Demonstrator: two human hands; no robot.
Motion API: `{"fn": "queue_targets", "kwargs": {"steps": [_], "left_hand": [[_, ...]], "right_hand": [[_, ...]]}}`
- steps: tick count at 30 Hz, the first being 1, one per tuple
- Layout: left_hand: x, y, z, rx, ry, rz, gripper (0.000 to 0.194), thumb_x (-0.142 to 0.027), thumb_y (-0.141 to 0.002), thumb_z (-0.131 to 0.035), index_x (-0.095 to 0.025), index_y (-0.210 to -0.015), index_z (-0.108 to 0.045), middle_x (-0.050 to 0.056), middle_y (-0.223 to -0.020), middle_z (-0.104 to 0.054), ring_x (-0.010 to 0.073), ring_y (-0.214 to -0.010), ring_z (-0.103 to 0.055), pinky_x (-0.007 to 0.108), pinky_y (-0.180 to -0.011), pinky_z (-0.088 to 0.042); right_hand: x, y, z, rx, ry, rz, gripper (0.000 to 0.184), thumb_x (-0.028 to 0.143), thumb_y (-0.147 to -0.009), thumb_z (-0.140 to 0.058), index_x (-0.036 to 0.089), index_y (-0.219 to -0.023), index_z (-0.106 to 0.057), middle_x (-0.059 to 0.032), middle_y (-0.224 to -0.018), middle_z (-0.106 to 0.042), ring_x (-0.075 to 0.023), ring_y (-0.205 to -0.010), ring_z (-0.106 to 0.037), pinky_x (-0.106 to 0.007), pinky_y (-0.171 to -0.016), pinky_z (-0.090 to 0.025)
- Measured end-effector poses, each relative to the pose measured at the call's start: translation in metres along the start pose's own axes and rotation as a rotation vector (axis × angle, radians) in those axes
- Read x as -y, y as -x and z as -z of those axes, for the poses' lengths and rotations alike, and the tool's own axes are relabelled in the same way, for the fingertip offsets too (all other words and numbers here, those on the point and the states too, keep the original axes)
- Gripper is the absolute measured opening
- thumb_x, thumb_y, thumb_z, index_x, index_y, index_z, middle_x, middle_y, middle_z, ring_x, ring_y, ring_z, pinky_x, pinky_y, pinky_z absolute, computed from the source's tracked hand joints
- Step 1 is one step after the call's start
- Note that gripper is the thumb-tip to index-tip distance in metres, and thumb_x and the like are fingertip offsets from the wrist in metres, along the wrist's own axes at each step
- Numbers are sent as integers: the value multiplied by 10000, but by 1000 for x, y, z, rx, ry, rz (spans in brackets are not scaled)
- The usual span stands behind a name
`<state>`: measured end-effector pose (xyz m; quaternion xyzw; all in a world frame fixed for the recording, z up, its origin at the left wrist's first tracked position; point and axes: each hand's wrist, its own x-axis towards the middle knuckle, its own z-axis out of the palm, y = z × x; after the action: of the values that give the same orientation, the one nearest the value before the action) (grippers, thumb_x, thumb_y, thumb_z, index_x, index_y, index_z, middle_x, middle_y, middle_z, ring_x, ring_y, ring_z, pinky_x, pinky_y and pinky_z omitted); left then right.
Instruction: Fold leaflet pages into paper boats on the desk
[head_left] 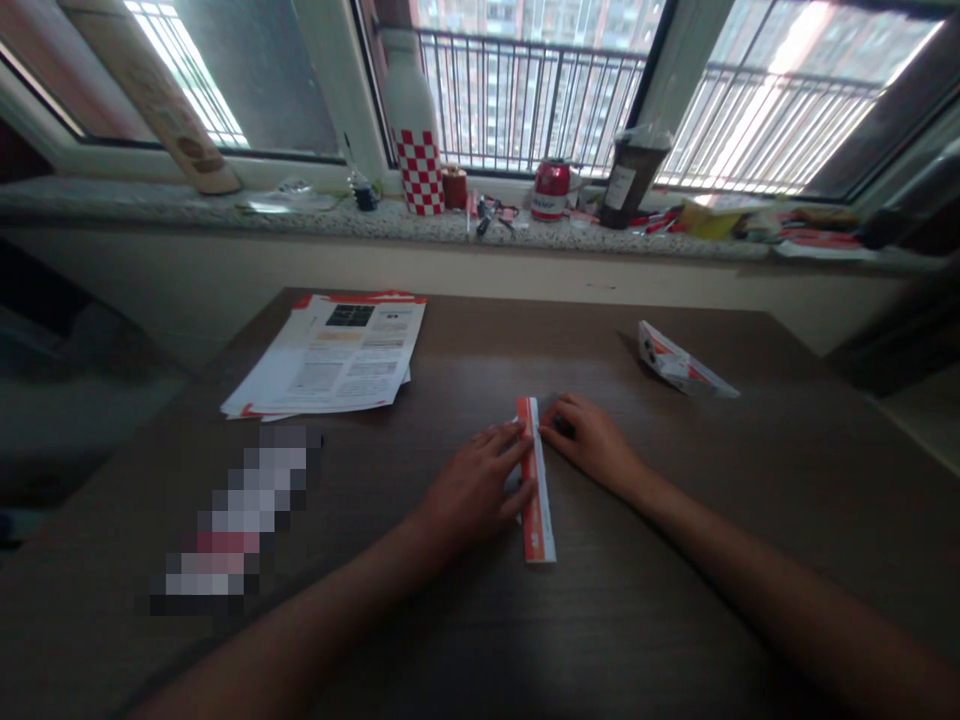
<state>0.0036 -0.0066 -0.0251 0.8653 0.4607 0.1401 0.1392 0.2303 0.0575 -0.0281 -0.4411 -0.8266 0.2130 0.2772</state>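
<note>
A narrow folded paper strip (536, 520), orange-red with a white right edge, lies lengthwise on the brown table, its far end pointing at the window. My left hand (480, 475) rests over its left side, with fingers stretched out and apart, their tips touching the orange part. Some white paper shows beneath these fingers. At the strip's right edge, near the far end, my right hand (589, 440) is curled with thumb and forefinger together in a pinch on the paper. Its other fingers are bent underneath and partly hidden.
Printed sheets (345, 360) lie stacked at the back left. A blurred-out oblong object (247, 515) is at the left, and a folded paper piece (682, 362) stands at the back right. Along the windowsill (300, 215) are a checkered bottle (420, 165), a red can (551, 190) and a dark cup (628, 180).
</note>
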Motion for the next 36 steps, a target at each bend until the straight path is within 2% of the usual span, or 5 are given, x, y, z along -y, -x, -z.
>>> {"fn": "queue_targets", "kwargs": {"steps": [17,36], "left_hand": [[-2,-1,2,2,0,-4,574,-438,-1011,-592,-172,-1516,-529,123,-1630,-460,287,-1489,-453,449,-1243,-368],[1,0,2,8,34,-9,545,-429,-1012,-590,-199,-1502,-523,120,-1638,-444,296,-1493,-447,466,-1236,-384]], "right_hand": [[-1,2,-5,5,49,-7,84,178,-935,-710,209,-892,-645,-45,-953,-610,-207,-867,-595,-331,-772,-461],[-4,6,-8,-32,-19,3,47,193,-954,-683,216,-935,-647,-48,-976,-609,-207,-891,-587,-328,-790,-461]]}}
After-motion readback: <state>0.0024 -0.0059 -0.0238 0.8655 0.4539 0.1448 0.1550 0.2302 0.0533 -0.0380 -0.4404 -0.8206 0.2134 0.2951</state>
